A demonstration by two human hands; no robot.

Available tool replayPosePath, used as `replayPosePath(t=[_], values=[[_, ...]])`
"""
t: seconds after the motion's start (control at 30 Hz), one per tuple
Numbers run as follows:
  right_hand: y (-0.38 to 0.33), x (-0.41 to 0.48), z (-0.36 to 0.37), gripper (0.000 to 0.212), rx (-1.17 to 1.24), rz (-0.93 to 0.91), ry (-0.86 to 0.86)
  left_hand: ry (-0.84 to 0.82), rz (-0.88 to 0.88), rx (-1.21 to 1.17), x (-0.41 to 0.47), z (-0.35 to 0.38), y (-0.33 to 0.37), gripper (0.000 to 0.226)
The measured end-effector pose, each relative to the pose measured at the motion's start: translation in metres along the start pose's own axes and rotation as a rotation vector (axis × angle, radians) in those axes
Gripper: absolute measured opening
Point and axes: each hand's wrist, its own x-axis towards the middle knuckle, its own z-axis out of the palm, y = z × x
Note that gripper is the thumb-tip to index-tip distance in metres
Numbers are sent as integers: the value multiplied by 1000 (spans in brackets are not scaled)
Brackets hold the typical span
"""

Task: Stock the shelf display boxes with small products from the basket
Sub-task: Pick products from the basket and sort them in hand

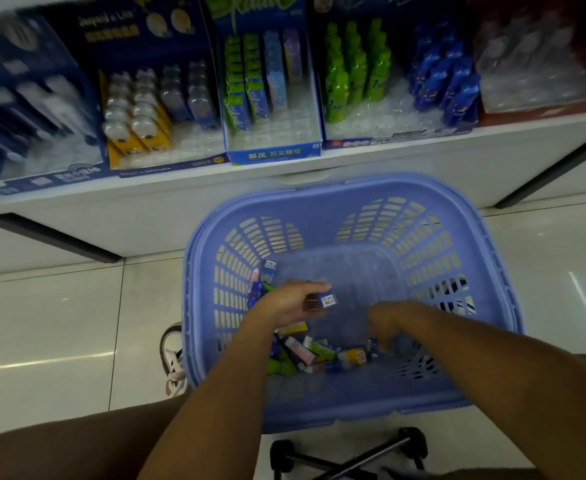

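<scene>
A blue plastic basket [353, 195] stands in front of me on a wheeled stand, with several small boxed products [315, 355] heaped at its near left bottom. My left hand [284, 303] is inside the basket and grips a small blue box [326, 299]. My right hand [385, 323] reaches down with curled fingers onto a small blue item [374, 346] at the bottom; the grip is blurred. On the white shelf [423, 157] stands a row of display boxes, among them a blue and green one [274, 152] in the middle.
Left of the middle box stand a yellow-fronted display box [139, 140] and a dark blue one [24, 133]. To its right is a box of green and blue bottles [388, 81]. A shoe [173, 358] shows left of the basket on the tiled floor [59, 323].
</scene>
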Motion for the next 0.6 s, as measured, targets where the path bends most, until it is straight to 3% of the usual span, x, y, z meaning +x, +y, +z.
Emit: replayPosePath(t=[0.07,0.23,0.3,0.43,0.5,0.6], values=[[-2,-9,-10,12,128,-46,5,-38,26,-56,-10,1,10,5],[-21,-54,-57,8,930,-309,38,-14,216,-71,-46,-1,45,18],[-35,-81,-77,20,1094,-453,84,25,311,-74,-67,-6,59,18],[-76,-137,-111,21,976,-675,395,109,518,-20,-109,-27,88,36],[-100,-160,-126,21,949,-769,559,147,630,-124,-129,-39,101,48],[-134,-185,-145,21,874,-866,744,166,787,-300,-157,-58,111,47]])
